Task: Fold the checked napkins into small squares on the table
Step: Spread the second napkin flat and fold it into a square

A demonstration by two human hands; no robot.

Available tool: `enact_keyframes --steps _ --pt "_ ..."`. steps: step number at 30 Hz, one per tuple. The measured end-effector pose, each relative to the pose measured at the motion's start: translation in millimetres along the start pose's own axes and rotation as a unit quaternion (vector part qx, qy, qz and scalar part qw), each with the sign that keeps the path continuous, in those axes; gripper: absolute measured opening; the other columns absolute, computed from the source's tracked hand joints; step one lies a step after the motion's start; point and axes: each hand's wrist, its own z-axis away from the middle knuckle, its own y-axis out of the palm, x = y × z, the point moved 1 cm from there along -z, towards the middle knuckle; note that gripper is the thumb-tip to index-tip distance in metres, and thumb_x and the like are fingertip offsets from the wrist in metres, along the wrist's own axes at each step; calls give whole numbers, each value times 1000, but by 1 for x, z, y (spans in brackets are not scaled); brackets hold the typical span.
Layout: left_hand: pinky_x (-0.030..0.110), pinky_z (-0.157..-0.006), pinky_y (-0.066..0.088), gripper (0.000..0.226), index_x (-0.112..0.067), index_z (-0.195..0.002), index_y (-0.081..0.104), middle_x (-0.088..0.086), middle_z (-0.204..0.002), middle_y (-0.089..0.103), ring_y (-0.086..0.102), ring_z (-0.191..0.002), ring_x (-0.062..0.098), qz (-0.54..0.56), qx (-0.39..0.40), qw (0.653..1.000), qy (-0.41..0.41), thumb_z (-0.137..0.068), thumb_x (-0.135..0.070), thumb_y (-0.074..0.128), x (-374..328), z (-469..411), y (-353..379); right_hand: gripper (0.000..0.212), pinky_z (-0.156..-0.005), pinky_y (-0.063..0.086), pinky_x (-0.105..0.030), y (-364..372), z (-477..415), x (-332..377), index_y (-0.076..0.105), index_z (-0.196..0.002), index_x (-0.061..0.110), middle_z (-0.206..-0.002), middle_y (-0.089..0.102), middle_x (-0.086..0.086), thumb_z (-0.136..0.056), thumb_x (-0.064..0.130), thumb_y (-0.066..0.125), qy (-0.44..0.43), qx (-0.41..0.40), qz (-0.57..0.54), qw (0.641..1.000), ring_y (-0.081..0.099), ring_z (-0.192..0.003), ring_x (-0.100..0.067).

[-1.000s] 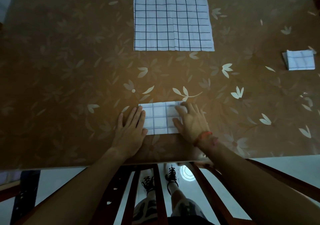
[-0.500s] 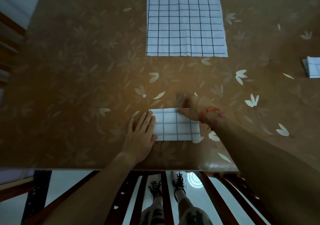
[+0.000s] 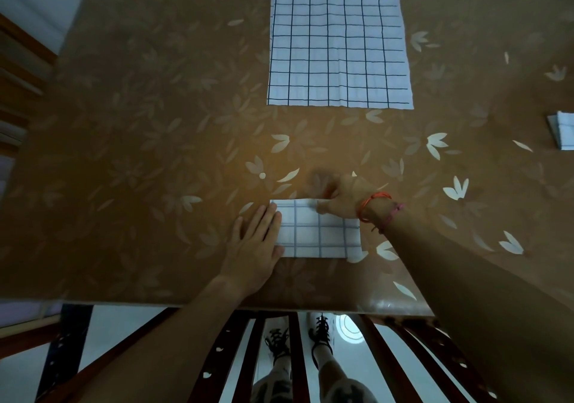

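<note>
A folded checked napkin (image 3: 316,232) lies as a small rectangle near the table's front edge. My left hand (image 3: 254,247) rests flat with fingers spread on its left edge, pressing it down. My right hand (image 3: 340,199) sits at the napkin's far right corner, thumb on top and fingers curled over the far edge, which looks pinched; the fingers are blurred. A large unfolded checked napkin (image 3: 340,39) lies flat at the far middle of the table. A folded napkin (image 3: 563,134) is cut off by the right frame edge.
The brown table (image 3: 139,154) has a pale flower pattern under a glossy cover. Its front edge runs just below my wrists. A wooden chair's slats (image 3: 248,356) and my feet show below. Wooden furniture (image 3: 18,86) stands at the left.
My right hand has moved from lying flat on the napkin's right half to its far right corner. The left hand stays on the left edge. The view has shifted left.
</note>
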Motion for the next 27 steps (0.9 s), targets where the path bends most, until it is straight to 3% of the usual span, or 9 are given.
enact_keyframes --steps 2,7,10,12,14,17,19,21,27 --pt "51 -117 10 66 -16 -153 13 1 -162 0 -6 -148 15 5 2 1000 2 -94 -47 13 0 1 -1 35 -71 42 -26 7 -10 1 64 -110 17 -95 62 -2 -82 38 69 -12 -4 21 1000 55 -85 -17" --pt "46 -118 14 66 -13 -152 19 3 -161 8 2 -148 16 35 -16 999 -1 -94 -44 15 -6 1 -11 27 -55 38 -17 6 -5 -9 63 -103 3 -66 47 4 -89 26 60 14 -8 -26 1000 49 -70 -18" --pt "42 -117 22 61 -10 -148 32 6 -158 25 19 -146 18 63 -73 995 17 -94 -37 38 -13 4 -17 31 -67 43 -21 15 -3 -26 66 -110 7 -76 57 -1 -88 29 61 33 -33 -88 995 57 -78 -18" --pt "45 -116 27 63 -7 -146 37 8 -155 31 24 -144 20 102 -91 989 51 -89 -31 51 -19 6 -16 24 -70 48 -28 32 -8 -51 69 -98 20 -83 64 0 -80 36 69 46 -29 -142 988 61 -80 -16" --pt "48 -112 33 63 -5 -143 41 10 -152 36 29 -142 22 134 -104 982 88 -87 -26 59 -25 10 -13 25 -53 52 -27 47 -7 -75 65 -83 23 -80 69 -4 -70 40 78 92 -18 -226 970 61 -63 -13" --pt "45 -107 39 59 -7 -140 45 9 -148 43 36 -138 21 140 -118 976 122 -86 -19 65 -33 17 -6 3 -34 45 -20 54 21 -66 65 -86 7 -67 64 -7 -84 9 67 115 -52 -396 910 61 -45 -17" --pt "44 -104 43 59 -6 -136 49 11 -143 48 42 -133 24 146 -130 970 142 -81 -13 67 -38 22 -2 16 -35 47 -23 61 39 -59 64 -101 -2 -77 65 -14 -87 4 63 129 -32 -456 880 64 -55 -23" --pt "42 -101 45 48 -4 -130 55 13 -135 54 48 -126 26 151 -157 964 150 -83 -13 59 -43 25 0 25 -44 51 -27 73 47 -62 63 -111 2 -92 65 -17 -86 6 63 135 -7 -504 853 63 -74 -29" --pt "43 -89 46 34 -5 -111 67 11 -117 64 55 -111 28 127 -197 962 143 -85 -11 45 -48 31 5 12 -59 55 -33 96 62 -67 68 -92 7 -107 68 -24 -81 3 68 136 6 -555 821 65 -87 -34"
